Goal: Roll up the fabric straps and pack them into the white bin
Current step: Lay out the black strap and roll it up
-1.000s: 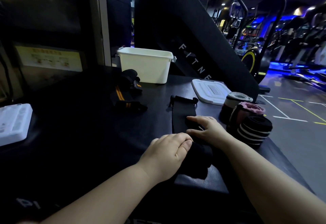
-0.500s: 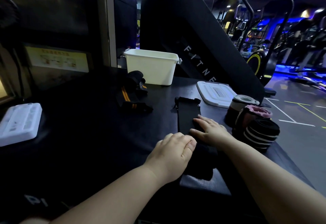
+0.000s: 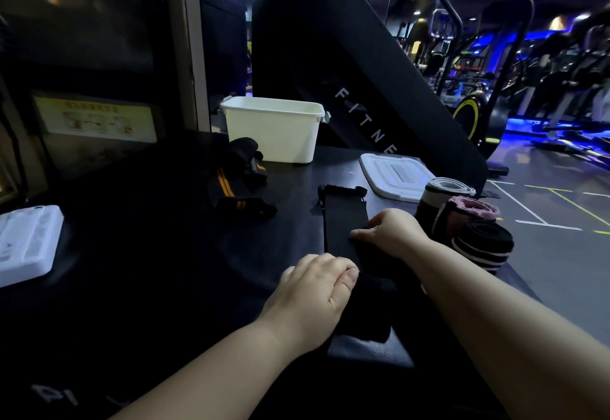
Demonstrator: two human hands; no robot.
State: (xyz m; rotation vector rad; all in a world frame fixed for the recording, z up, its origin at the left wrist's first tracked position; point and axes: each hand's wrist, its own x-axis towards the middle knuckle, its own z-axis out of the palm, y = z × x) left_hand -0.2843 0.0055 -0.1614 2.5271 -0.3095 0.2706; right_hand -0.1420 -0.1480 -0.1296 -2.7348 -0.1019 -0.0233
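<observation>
The strap (image 3: 345,221) is a broad, plain black band. Its far part lies flat on the dark worktop (image 3: 165,254) and ends in a thicker cross-piece with small tabs at the corners. Its near part is bunched into a soft, thick roll.

Black cloth on a black worktop in dim light leaves the roll's edges and number of turns hard to make out. Its underside is hidden by the hands. Both forearms are cut off by the lower edge of the view.

The left hand (image 3: 317,294) grips the near end of the roll, fingers curled over it and thumb laid along the top. The right hand (image 3: 392,233) sits just beyond, with bent fingers whose tips touch the strap where the flat band meets the roll. Its thumb is hidden, so I cannot tell whether it pinches or only presses. The flat part runs straight away from both hands.

The bin (image 3: 274,135) stands well beyond the hands and somewhat left, open-topped. Its lid (image 3: 396,175) lies flat beyond the right hand. Just right of the right hand sit three rolled straps: a grey roll (image 3: 442,193), a pink roll (image 3: 468,211) and a striped roll (image 3: 483,248), closely packed. Loose orange-striped straps (image 3: 231,188) lie beyond the left hand, in front of the bin.
</observation>
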